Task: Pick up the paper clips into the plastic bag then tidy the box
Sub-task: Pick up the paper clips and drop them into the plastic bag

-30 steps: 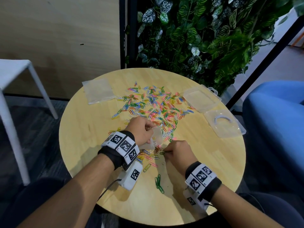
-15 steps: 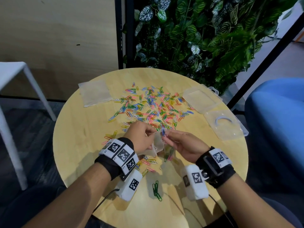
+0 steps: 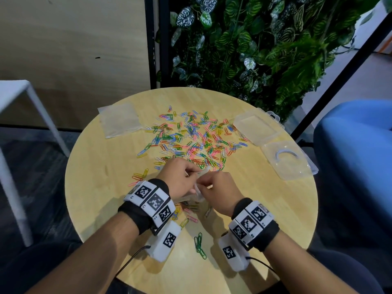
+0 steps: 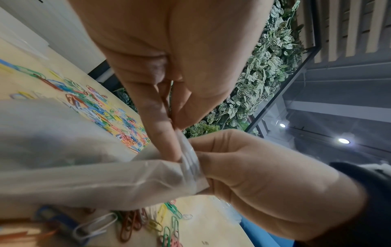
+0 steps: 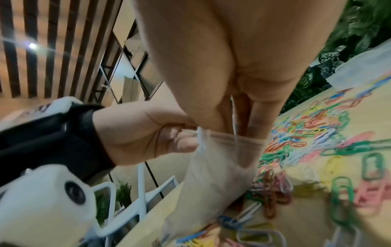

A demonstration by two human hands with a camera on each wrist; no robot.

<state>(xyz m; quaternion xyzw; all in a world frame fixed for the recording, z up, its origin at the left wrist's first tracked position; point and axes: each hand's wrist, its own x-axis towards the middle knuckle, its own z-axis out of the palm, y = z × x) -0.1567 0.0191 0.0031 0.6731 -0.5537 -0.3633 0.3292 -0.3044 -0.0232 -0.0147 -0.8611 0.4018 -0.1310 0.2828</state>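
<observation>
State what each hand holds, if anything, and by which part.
Both hold the small clear plastic bag by its open top edge: left hand pinches one corner, right hand the rim beside it.

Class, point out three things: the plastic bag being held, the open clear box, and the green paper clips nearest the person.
plastic bag (image 4: 95,180), left wrist view, its side
clear box (image 3: 257,128), head view, its lid panel
green paper clips (image 3: 199,245), head view, cluster's middle

Round wood table w/ plant wall, white stool, blue chair.

Multicoloured paper clips are scattered across the pale wooden tabletop; black-and-white square patterns are borne by the wristbands; green leaves are white-striped.
</observation>
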